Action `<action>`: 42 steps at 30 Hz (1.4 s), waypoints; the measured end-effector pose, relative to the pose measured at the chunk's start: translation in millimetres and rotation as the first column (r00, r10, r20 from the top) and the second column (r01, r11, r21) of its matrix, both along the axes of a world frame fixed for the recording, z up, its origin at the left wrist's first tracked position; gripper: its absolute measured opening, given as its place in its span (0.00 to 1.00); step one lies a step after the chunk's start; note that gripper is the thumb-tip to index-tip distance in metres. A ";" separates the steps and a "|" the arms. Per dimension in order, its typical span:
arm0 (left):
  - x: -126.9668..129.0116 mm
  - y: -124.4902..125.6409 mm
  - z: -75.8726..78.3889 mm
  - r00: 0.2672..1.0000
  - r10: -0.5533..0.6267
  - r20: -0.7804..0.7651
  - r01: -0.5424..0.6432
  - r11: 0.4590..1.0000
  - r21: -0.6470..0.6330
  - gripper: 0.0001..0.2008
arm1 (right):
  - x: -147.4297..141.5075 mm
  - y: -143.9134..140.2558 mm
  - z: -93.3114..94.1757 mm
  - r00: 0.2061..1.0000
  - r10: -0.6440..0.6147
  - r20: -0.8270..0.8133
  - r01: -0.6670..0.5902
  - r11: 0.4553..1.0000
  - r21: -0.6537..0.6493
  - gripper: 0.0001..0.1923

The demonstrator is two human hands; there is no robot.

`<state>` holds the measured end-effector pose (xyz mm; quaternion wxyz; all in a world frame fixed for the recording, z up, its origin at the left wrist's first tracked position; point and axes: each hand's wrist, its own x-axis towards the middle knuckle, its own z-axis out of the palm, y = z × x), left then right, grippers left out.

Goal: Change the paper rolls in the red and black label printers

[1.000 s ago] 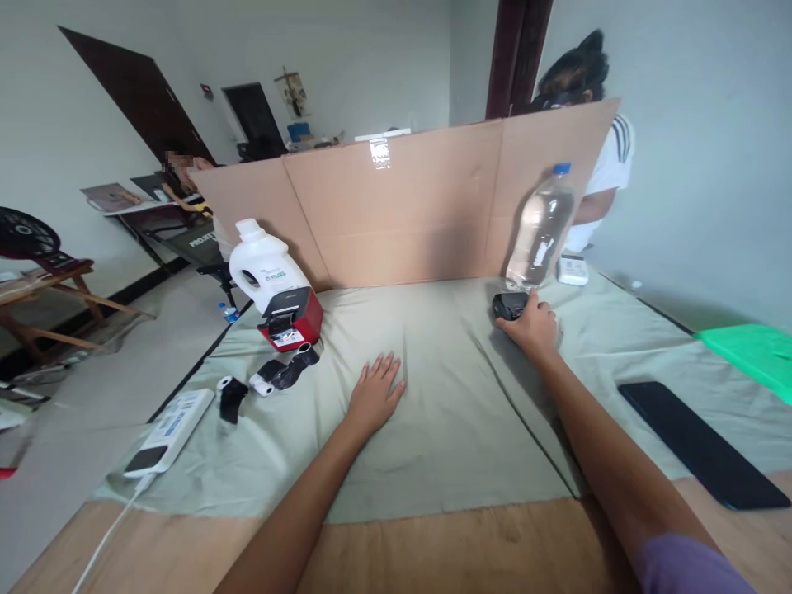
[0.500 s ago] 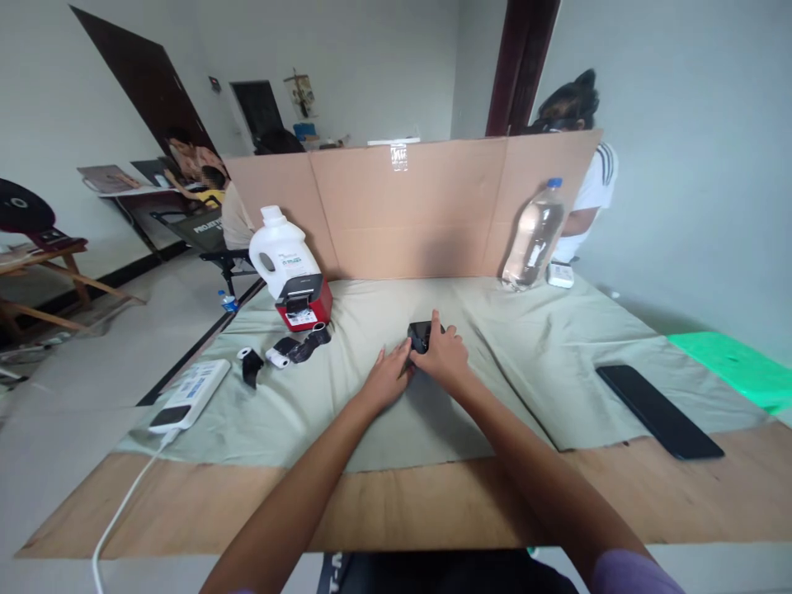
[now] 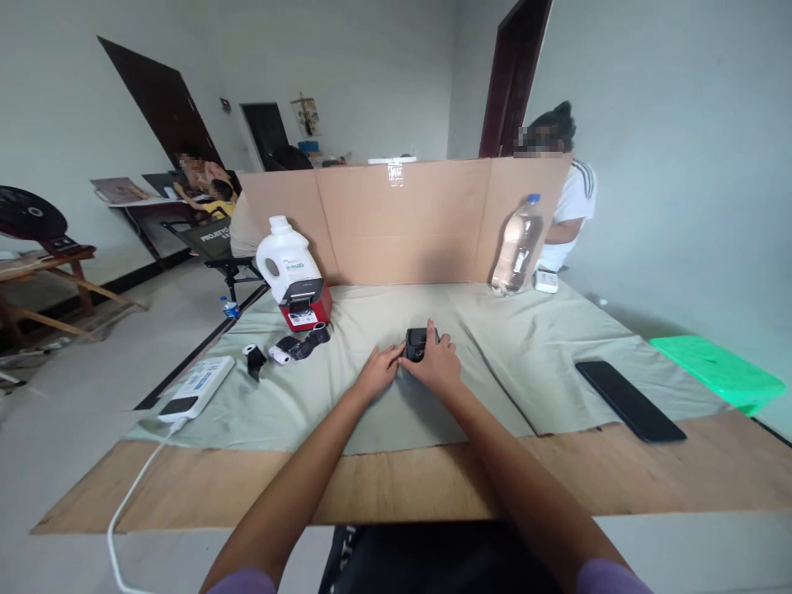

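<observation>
In the middle of the cloth sits a small black box-shaped device (image 3: 416, 338), its exact kind too small to make out. My right hand (image 3: 436, 361) is closed around its right side and front, the index finger stretched along the top and the thumb at the near left corner. Beside it, my left hand (image 3: 379, 371) has its fingers stretched out, the tips touching the device's left side. Part of the device is hidden under my right hand. Rolls with black strips (image 3: 300, 345) lie to the left, near a red and black box (image 3: 308, 305).
A white jug (image 3: 288, 256) stands behind the red box. At left lies a white power strip (image 3: 196, 388) with a cable. A water bottle (image 3: 518, 247) leans near the cardboard screen (image 3: 402, 223). A black phone (image 3: 628, 400) lies right, and a person (image 3: 572, 190) sits beyond the screen.
The whole view has shifted slightly with my head. Both hands stay at the black device, and the left fingers now reach out straighter against its side.
</observation>
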<state>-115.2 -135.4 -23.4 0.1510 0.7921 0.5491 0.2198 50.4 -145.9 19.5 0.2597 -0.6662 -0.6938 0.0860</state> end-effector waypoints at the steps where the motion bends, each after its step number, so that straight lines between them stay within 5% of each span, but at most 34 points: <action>1: -0.2 -0.9 -0.4 1.000 0.002 0.001 -0.002 1.000 0.006 0.27 | 3.9 2.4 -0.5 0.999 0.001 -0.038 0.000 1.000 0.007 0.55; 4: -0.8 -2.0 -2.8 0.998 0.009 0.055 -0.010 1.000 0.006 0.27 | 14.9 15.7 -8.0 0.975 -0.001 -0.222 0.015 0.998 0.063 0.47; 7: -0.7 6.0 -2.9 0.959 0.044 0.280 -0.025 0.997 -0.071 0.24 | 23.6 33.5 -23.6 0.884 0.037 -0.466 0.023 0.992 0.122 0.38; 11: 3.6 32.2 7.7 0.809 0.291 0.511 -0.135 0.938 -0.320 0.18 | 32.3 49.4 -40.9 0.767 0.037 -0.640 0.041 0.993 0.107 0.32; 18: 24.8 53.5 28.0 0.730 0.391 0.561 -0.129 0.885 -0.448 0.14 | 43.8 55.2 -43.3 0.799 0.002 -0.602 0.062 0.994 0.087 0.27; 28: 25.7 35.4 28.7 0.638 0.477 0.605 -0.091 0.827 -0.555 0.25 | 42.0 57.5 -45.5 0.839 0.004 -0.543 0.063 0.993 0.104 0.24; 42: 25.1 36.7 34.7 0.613 0.549 0.568 -0.106 0.770 -0.629 0.26 | 38.6 58.6 -46.0 0.855 -0.012 -0.518 0.066 0.994 0.086 0.22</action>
